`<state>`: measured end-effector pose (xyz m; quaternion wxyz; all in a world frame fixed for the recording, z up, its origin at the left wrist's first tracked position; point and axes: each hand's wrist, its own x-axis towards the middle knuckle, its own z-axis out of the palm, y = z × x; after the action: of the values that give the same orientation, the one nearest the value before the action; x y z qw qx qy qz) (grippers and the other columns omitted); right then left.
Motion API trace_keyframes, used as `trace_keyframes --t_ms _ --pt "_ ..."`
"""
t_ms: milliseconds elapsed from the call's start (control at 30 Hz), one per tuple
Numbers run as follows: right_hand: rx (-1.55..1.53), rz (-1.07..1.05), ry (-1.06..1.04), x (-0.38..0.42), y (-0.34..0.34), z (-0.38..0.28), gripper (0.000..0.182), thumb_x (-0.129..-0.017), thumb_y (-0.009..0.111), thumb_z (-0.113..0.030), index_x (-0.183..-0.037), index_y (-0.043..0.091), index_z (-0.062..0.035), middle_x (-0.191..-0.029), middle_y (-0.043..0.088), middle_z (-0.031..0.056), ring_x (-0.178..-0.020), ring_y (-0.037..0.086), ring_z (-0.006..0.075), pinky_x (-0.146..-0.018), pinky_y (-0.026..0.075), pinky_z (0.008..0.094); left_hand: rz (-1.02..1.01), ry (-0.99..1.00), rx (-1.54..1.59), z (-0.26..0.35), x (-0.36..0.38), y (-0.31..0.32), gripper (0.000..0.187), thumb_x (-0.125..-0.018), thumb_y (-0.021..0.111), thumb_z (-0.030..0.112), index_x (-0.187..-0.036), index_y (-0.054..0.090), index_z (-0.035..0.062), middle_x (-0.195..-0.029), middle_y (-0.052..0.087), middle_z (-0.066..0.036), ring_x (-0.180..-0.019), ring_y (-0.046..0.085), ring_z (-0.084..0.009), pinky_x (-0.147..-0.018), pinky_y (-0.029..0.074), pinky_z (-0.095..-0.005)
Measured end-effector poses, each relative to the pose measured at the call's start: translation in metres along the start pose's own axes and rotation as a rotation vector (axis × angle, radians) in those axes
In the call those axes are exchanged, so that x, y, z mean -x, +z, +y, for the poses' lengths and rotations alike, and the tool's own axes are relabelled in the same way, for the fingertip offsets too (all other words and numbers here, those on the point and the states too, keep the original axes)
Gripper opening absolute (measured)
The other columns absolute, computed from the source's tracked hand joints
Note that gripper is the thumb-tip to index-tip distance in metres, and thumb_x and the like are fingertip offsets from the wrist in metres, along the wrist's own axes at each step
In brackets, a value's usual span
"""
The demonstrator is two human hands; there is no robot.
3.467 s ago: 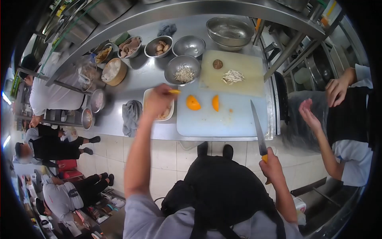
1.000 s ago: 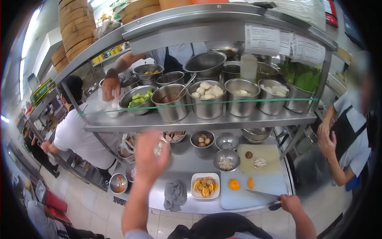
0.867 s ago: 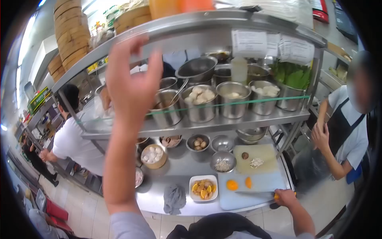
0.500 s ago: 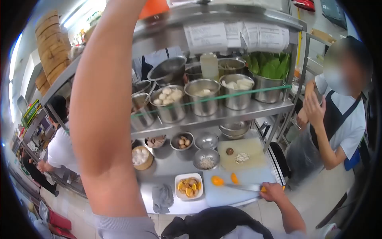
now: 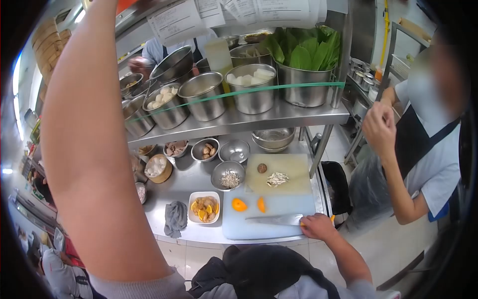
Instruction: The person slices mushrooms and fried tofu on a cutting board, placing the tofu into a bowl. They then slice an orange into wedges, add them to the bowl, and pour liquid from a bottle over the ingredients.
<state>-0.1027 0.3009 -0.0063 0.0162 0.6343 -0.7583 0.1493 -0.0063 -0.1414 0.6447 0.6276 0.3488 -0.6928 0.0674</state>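
Note:
My right hand [image 5: 316, 226] is closed around the handle of a kitchen knife [image 5: 279, 219], whose blade lies over the blue cutting board [image 5: 269, 231]. Just beyond the blade are an orange half [image 5: 239, 204] and an orange wedge [image 5: 261, 204]. Left of the board stands a square white dish [image 5: 204, 195] of food topped with orange pieces. My left forearm [image 5: 89, 139] reaches up past the top edge of the view, so the hand itself is hidden. Part of something orange-red [image 5: 124, 5] shows beside it at the top.
A yellowish board [image 5: 254, 187] holds a mushroom [image 5: 262, 168] and pale slices [image 5: 277, 179]. Steel bowls [image 5: 228, 175] and a grey cloth [image 5: 175, 219] share the counter. Above runs a steel shelf [image 5: 239, 127] with several pots. A co-worker [image 5: 418, 134] stands at the right.
The view has swung to the right and closer to the counter. My left arm stays raised. The knife stays in my right hand, its blade now a little farther from the orange pieces.

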Motion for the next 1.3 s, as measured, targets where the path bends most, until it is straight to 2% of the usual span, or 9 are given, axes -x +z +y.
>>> trace_keyframes --t_ms 133,300,367,433,533,567,700,967,1300 --pt "-0.009 0.05 -0.018 -0.003 0.006 0.002 0.017 -0.085 0.069 -0.026 -0.091 0.06 -0.0129 -0.077 0.066 0.0051 -0.07 0.068 0.0288 -0.068 0.054 0.0417 -0.092 -0.167 0.363 0.0 -0.003 0.008 0.051 -0.078 0.078 0.04 -0.112 0.071 0.0022 -0.103 0.074 -0.015 -0.1 0.072 -0.0291 -0.088 0.056 -0.0409" --pt "0.028 -0.005 -0.026 -0.003 0.007 0.001 0.019 -0.084 0.069 -0.028 -0.092 0.06 -0.0132 -0.073 0.066 0.007 -0.067 0.067 0.0317 -0.067 0.054 0.0429 0.341 0.441 0.646 -0.021 -0.029 0.006 0.045 -0.084 0.073 0.037 -0.111 0.07 0.0008 -0.098 0.074 -0.02 -0.094 0.071 -0.0338 -0.082 0.056 -0.0461" --pt "0.019 -0.01 -0.048 -0.006 0.012 -0.001 0.018 -0.083 0.069 -0.028 -0.091 0.061 -0.014 -0.072 0.066 0.0074 -0.065 0.067 0.0316 -0.065 0.054 0.0436 0.437 0.399 0.11 -0.046 -0.047 -0.022 0.042 -0.086 0.073 0.035 -0.114 0.07 0.0031 -0.103 0.073 -0.022 -0.096 0.07 -0.0335 -0.085 0.054 -0.0465" --pt "0.023 -0.014 -0.083 -0.012 0.013 -0.006 0.018 -0.081 0.069 -0.028 -0.092 0.062 -0.0144 -0.072 0.065 0.0072 -0.064 0.067 0.0313 -0.065 0.054 0.043 0.164 0.321 0.804 -0.041 0.008 -0.101 0.051 -0.086 0.072 0.053 -0.123 0.071 0.0182 -0.119 0.071 -0.017 -0.107 0.068 -0.0299 -0.097 0.049 -0.047" --pt "0.047 0.018 -0.072 -0.017 0.019 -0.011 0.021 -0.08 0.069 -0.027 -0.096 0.064 -0.0144 -0.072 0.066 0.007 -0.064 0.066 0.0301 -0.066 0.054 0.0431 -0.134 -0.193 0.978 -0.072 0.058 -0.19 0.03 -0.093 0.065 0.035 -0.102 0.055 0.0076 -0.085 0.061 -0.008 -0.08 0.064 -0.021 -0.07 0.056 -0.0401" --pt "0.035 0.0 -0.07 -0.018 0.02 -0.013 0.021 -0.08 0.069 -0.027 -0.096 0.064 -0.0144 -0.072 0.066 0.007 -0.064 0.066 0.0301 -0.066 0.054 0.0431 -0.252 -0.329 0.984 -0.109 0.068 -0.212 0.051 -0.096 0.063 0.041 -0.132 0.048 0.0078 -0.112 0.058 -0.01 -0.107 0.062 -0.0255 -0.09 0.059 -0.0451" --pt "-0.012 -0.065 -0.018 -0.017 0.036 -0.004 0.034 -0.076 0.073 -0.026 -0.105 0.068 -0.0099 -0.078 0.068 0.0106 -0.07 0.065 0.0327 -0.07 0.052 0.0439 -0.451 -0.395 0.817 -0.189 0.193 -0.26 0.049 -0.089 0.074 0.026 -0.127 0.061 -0.0012 -0.111 0.07 -0.014 -0.1 0.069 -0.0234 -0.092 0.053 -0.0345" --pt "-0.028 -0.013 -0.005 -0.033 0.02 -0.017 0.034 -0.076 0.07 -0.022 -0.107 0.066 -0.0092 -0.078 0.068 0.012 -0.072 0.065 0.0337 -0.072 0.052 0.0442 -1.018 0.542 -0.389 -0.261 0.4 -0.19 0.094 -0.061 0.084 0.007 -0.147 0.047 0.0118 -0.131 0.056 -0.016 -0.114 0.059 -0.0328 -0.099 0.047 -0.0448" --pt "-0.016 0.037 0.018 -0.028 0.027 -0.02 0.034 -0.075 0.07 -0.022 -0.107 0.065 -0.0095 -0.077 0.067 0.0122 -0.072 0.064 0.0332 -0.075 0.052 0.0425 -1.101 1.209 -0.631 -0.293 0.431 -0.141 0.058 -0.088 0.064 0.015 -0.144 0.049 0.0166 -0.124 0.058 -0.013 -0.111 0.057 -0.0337 -0.101 0.043 -0.0524"
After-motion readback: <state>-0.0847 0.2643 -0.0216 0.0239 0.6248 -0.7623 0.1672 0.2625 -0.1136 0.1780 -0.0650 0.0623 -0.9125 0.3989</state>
